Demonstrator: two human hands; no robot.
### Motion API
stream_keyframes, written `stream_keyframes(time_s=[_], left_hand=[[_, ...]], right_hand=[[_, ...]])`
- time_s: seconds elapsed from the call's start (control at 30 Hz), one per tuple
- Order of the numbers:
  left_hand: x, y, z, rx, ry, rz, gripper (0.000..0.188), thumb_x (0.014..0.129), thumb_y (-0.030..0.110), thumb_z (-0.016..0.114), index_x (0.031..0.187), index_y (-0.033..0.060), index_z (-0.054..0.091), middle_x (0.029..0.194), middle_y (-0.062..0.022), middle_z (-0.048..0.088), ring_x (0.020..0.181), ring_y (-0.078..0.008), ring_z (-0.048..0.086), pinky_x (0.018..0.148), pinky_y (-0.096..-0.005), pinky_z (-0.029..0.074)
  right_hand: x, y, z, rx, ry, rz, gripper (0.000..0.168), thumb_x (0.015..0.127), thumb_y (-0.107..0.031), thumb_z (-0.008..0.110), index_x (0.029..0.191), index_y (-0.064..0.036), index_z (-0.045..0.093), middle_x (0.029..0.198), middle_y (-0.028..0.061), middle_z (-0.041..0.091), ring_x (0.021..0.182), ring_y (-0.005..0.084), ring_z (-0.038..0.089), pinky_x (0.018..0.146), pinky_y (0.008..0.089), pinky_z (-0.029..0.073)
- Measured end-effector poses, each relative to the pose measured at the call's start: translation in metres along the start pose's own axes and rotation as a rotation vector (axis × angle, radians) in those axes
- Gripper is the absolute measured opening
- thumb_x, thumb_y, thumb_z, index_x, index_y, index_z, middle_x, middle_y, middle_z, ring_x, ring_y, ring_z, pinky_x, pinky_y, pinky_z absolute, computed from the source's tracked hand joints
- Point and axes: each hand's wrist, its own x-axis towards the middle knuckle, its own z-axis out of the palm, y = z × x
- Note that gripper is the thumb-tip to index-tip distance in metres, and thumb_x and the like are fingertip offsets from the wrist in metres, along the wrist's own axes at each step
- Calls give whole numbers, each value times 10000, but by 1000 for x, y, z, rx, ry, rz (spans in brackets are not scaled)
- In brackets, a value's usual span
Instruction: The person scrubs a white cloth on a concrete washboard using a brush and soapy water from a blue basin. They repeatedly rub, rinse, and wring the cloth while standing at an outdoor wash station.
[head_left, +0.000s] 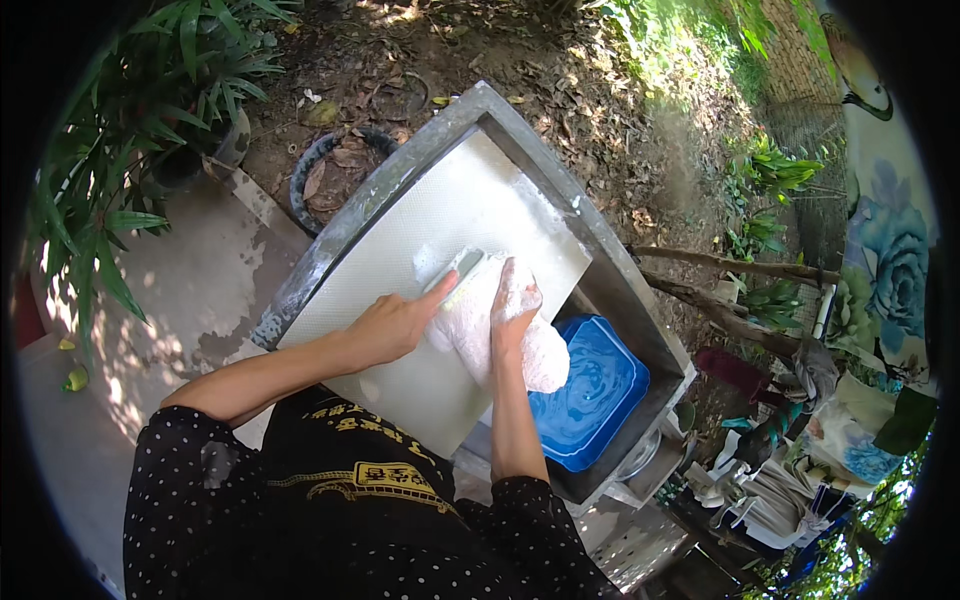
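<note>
My left hand (394, 324) grips a scrub brush (466, 264) with a pale green-grey back. Its bristles rest against a bunched white cloth (466, 346), wet and covered in suds. My right hand (516, 304), foamy over the fingers, holds the same cloth down from the other side. Beneath them lies a pale, finely ribbed washing slab (420, 217) set in a concrete sink (367, 206). Foam sits on the slab beside the brush. Part of the cloth hangs over the slab's edge by a blue plastic basin (640, 386) of cloudy water.
Leafy plants (112, 217) stand at the left beyond a concrete floor (202, 255). A ring-shaped tub rim (300, 184) lies near the sink's far left side. Wooden poles (720, 262) and hanging flowered fabric (892, 262) are on the right, above a pile of mixed items (780, 487).
</note>
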Motion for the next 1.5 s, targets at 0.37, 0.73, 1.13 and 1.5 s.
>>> stream_keyframes(time_s=[0.37, 0.73, 1.13, 1.5], left_hand=[[36, -8, 0, 86, -13, 197, 614, 919, 47, 471, 1496, 43, 263, 768, -295, 633, 667, -460, 633, 631, -481, 520], [77, 8, 0, 76, 19, 81, 628, 881, 22, 501, 1466, -19, 276, 694, -281, 626, 613, -427, 646, 581, -494, 527], [83, -13, 1, 43, 84, -25, 668, 849, -16, 472, 1481, -11, 256, 725, -283, 637, 616, -434, 641, 603, -496, 521], [40, -33, 12, -25, 57, -87, 606, 942, 58, 462, 1507, 67, 243, 760, -289, 640, 672, -423, 653, 613, -485, 514]], right_hand=[[11, 26, -5, -39, -76, -108, 277, 964, -191, 561, 846, 51, 625, 703, 92, 615, 674, 160, 528, 626, 340, 437], [15, 39, -5, 47, -183, -7, 241, 922, -173, 583, 886, 60, 628, 772, 135, 651, 714, 194, 573, 707, 361, 465], [25, 9, -3, 53, -208, 129, 256, 956, -145, 556, 822, 64, 616, 691, 83, 589, 685, 132, 495, 646, 315, 435], [30, 15, 0, 251, -196, 163, 313, 969, -156, 540, 715, 25, 567, 643, 21, 508, 646, 108, 419, 580, 317, 377]])
